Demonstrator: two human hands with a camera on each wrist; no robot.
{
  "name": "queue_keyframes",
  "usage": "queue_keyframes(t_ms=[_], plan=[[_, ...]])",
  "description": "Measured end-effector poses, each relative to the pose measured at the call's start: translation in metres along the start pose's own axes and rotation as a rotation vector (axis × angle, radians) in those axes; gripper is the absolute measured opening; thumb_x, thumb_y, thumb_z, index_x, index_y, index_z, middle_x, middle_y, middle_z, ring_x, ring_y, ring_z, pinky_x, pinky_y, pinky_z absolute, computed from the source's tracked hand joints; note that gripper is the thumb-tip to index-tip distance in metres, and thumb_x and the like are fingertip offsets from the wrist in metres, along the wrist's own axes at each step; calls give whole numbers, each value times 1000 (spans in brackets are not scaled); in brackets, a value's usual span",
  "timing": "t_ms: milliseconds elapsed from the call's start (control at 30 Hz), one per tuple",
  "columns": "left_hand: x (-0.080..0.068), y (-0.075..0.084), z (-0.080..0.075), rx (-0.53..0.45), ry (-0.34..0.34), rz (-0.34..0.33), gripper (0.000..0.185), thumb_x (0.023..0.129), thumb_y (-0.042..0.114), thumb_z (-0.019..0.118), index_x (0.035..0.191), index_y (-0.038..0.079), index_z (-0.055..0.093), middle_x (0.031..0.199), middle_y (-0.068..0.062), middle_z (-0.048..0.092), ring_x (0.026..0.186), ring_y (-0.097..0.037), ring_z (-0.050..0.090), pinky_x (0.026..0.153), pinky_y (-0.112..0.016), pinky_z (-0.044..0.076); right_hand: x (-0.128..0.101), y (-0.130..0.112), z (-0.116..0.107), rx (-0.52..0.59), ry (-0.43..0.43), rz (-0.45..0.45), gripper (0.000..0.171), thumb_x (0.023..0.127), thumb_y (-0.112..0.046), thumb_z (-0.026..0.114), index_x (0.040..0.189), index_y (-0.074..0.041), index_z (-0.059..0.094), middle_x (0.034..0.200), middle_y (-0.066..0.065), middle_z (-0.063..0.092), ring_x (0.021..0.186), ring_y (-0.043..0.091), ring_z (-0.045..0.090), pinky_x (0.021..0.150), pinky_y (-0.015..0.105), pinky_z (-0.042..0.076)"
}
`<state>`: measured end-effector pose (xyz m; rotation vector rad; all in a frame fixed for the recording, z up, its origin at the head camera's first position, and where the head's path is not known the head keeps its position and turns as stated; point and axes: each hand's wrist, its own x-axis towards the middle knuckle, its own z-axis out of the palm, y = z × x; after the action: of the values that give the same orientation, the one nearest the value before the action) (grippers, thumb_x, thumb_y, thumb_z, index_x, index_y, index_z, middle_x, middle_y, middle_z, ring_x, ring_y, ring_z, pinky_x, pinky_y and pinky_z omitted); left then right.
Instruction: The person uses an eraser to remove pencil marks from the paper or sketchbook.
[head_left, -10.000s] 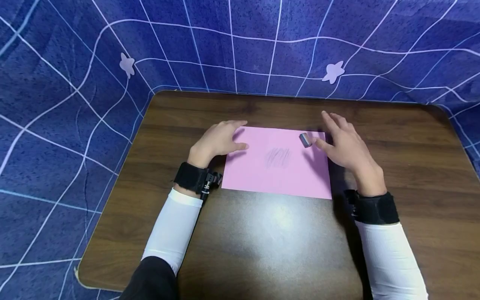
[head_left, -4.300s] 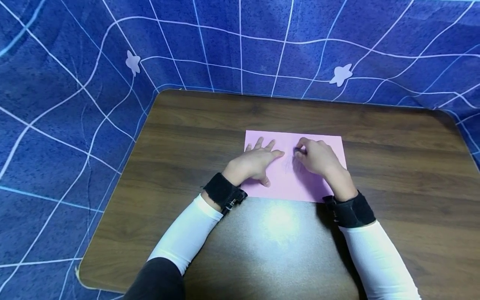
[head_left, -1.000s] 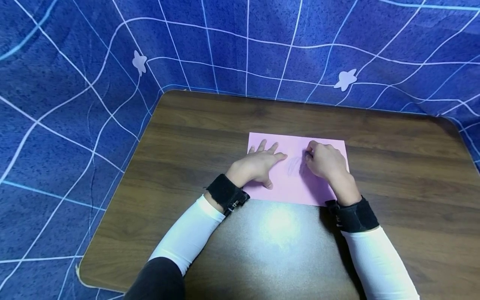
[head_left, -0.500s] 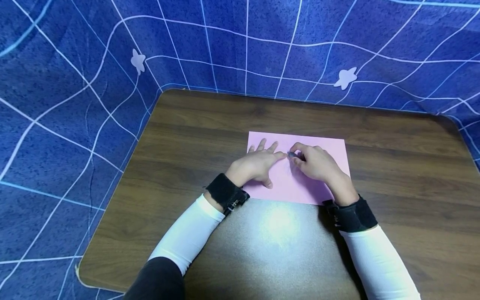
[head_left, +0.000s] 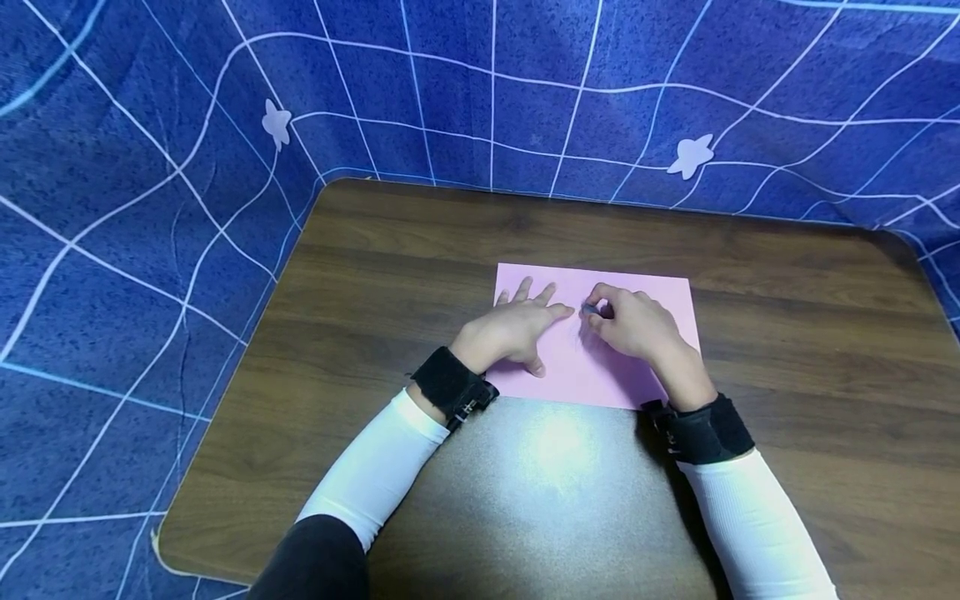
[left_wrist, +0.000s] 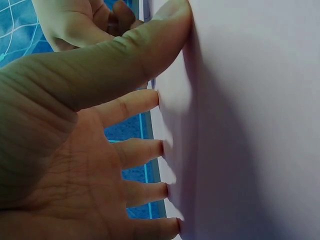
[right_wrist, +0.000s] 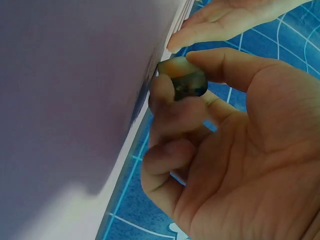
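A pink sheet of paper (head_left: 566, 383) lies on the wooden table. My left hand (head_left: 513, 332) rests on its left part, fingers spread and fingertips against the sheet. With thumb and fingers my right hand (head_left: 637, 323) pinches a small eraser (head_left: 591, 309) near the sheet's middle, close to the left hand's index fingertip. In the right wrist view the eraser (right_wrist: 182, 75) shows an orange patch and a dark side, its edge right at the paper. Dark pencil marks (right_wrist: 136, 110) run along the sheet beside it; the right hand's shadow covers part of this area.
The brown table (head_left: 405, 250) has rounded corners and a bright glare spot in front of the paper. A blue curtain (head_left: 420, 100) with white lines and stars hangs behind it and at its left. Both wrists wear black straps (head_left: 708, 429).
Ten seconds ago the eraser lay loose on the paper; my right hand has since taken it, and my left has moved onto the sheet. Within the last second the right hand shifted left.
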<state>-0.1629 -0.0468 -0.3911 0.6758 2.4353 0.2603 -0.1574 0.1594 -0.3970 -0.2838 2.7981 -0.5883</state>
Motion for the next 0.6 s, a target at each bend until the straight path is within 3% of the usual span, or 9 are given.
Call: queue_keyframes(t_ms=[300,433,600], plan=[[1,0,0,-3,13,11,107,77,30,90,163,34,27,175,-4,-3,159,-39,-13,127,-65,3,-2,6,-6,-77,44,125,25,90,-32,64,109,-17,67,101,14,73,90,33,64,63,44,46],[0,1,0,-8,10,11,106,77,29,90,163,34,27,175,-4,-3,159,-39,-13,127,-65,4,-4,7,-7,-92,43,131,23,92,-32,61,107,-16,67,103,16,72,89,34,65,62,45,46],[0,-1,0,-9,13,9,106,76,29,90,162,34,28,175,-4,-2,159,-40,-12,127,-64,4,-3,6,-7,-80,48,109,28,97,-30,52,115,-13,65,108,19,73,91,37,66,66,48,48]])
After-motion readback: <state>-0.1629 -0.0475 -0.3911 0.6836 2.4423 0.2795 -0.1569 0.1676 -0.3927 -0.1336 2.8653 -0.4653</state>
